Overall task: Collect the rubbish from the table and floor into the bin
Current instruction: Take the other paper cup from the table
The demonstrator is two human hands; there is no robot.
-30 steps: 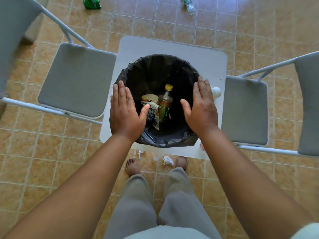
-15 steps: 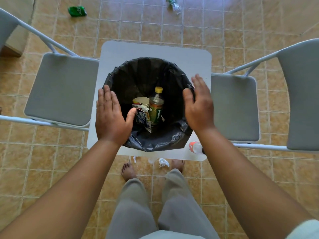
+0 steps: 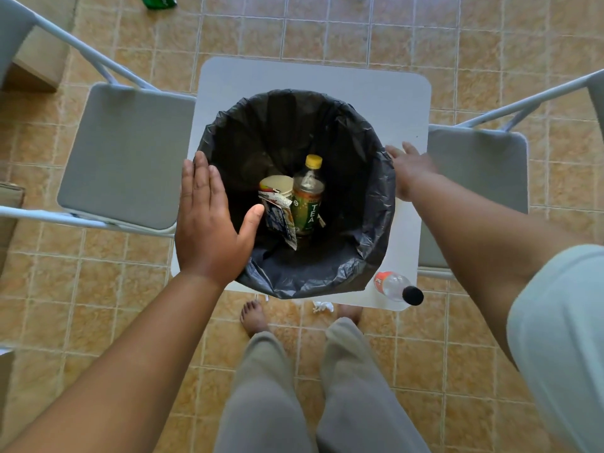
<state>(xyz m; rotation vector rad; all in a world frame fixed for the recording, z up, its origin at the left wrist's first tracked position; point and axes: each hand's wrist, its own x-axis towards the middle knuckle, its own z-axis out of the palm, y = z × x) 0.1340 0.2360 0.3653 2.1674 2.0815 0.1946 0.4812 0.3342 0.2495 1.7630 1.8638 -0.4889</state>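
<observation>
A bin with a black liner stands on the small white table. Inside it lie a tea bottle with a yellow cap, a round tub and a torn wrapper. My left hand lies flat and open over the bin's left rim. My right hand, blurred, is at the bin's right rim with fingers spread, holding nothing. A clear bottle with a black cap and orange label lies on the table's near right corner.
Grey folding chairs stand left and right of the table. On the tiled floor, a crumpled tissue lies by my feet and a green wrapper lies far left at the top edge.
My right hand has swung outward to the bin's right rim. My left hand has stayed on the left rim. The clear bottle has come into full view at the table's near right corner.
</observation>
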